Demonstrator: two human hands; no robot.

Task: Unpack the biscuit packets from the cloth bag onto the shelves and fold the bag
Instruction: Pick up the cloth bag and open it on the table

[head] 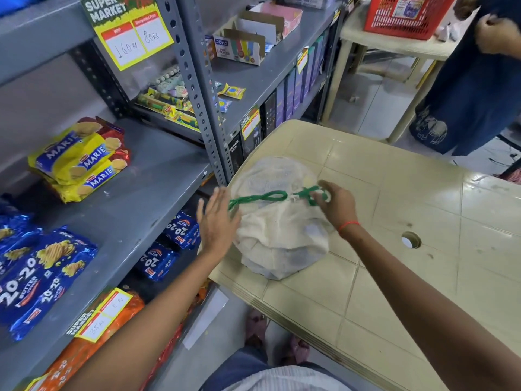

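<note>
Cloth bag: cream cloth bag sits bulging on the near-left corner of the beige plastic table, its mouth drawn closed; I can make out pale shapes through the fabric but no print.
Drawstring: green cord lies across the top of the bag in loops.
Right hand: my right hand is at the bag's top, fingers pinched on the right loop of the cord.
Left hand: my left hand is flat with fingers spread, against the bag's left side; I cannot tell if it presses.
Wrist: red thread band on the right wrist.
Middle shelf: yellow and red packets reading "MARIE" stacked at the back of the grey shelf.
Front of shelf: blue packets reading "20-20 BUTTER".
Lower shelf: more blue "20-20 BUTTER" packets, upside down to me.
Upper tag: yellow "SUPER MARKET" price card, handwritten "160 rs" and "80 rs".
Lower tag: small "SUPER MARKET" tag, writing too faint to read.
Upper right shelf: box marked "DOMS ERASER".
Far table: red basket.
</note>
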